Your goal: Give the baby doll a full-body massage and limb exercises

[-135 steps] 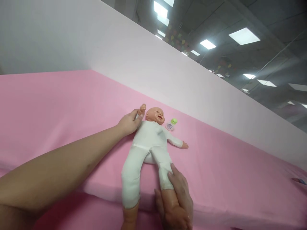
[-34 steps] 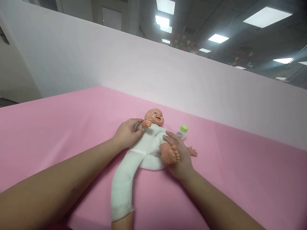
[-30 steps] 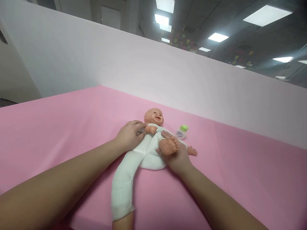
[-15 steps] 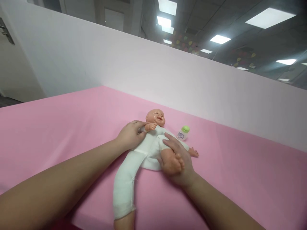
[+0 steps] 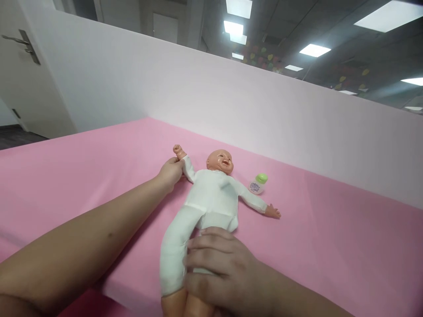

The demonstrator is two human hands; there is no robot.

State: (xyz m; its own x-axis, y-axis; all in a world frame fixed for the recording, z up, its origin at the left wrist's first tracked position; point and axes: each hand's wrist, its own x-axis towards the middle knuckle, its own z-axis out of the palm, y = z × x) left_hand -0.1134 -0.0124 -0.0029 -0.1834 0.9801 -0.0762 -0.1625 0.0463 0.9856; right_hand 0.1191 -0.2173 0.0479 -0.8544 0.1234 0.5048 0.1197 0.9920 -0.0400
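A baby doll (image 5: 214,193) with a cloth body in white lies on its back, its hard plastic head toward the wall. My left hand (image 5: 171,174) is closed around the doll's arm on the left, just below its small raised fist. Over the doll's leg on the right, near the front edge, lies my right hand (image 5: 226,268), its fingers curved across the limb; the thumb is hidden. The doll's other arm stretches out to the right, untouched. Beside that arm stands a small clear bottle (image 5: 257,185) with a green cap.
Pink covering (image 5: 330,237) spreads over the table under the doll. A low white wall (image 5: 264,119) runs along the back, with glass and ceiling lights above it. At the far left is a door (image 5: 36,88) with a metal handle.
The doll's bent leg has come down straight, with my right hand moving toward me on it. My left hand has drawn the doll's arm from its chest out to the left.
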